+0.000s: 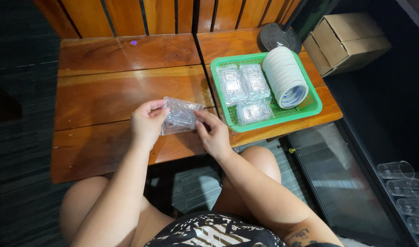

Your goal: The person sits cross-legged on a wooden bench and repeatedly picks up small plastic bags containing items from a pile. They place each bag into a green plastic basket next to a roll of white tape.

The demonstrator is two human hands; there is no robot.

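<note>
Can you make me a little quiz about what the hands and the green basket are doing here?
1. True or false: both hands hold the clear plastic packet above the wooden table.
2. What stands beside the packets inside the green basket? A) a row of white tape rolls B) a pile of spoons C) a red cup
3. Which hand pinches the packet's edge nearer the basket?

Key
1. True: the left hand and the right hand grip it on opposite sides.
2. A
3. The right hand.
</note>
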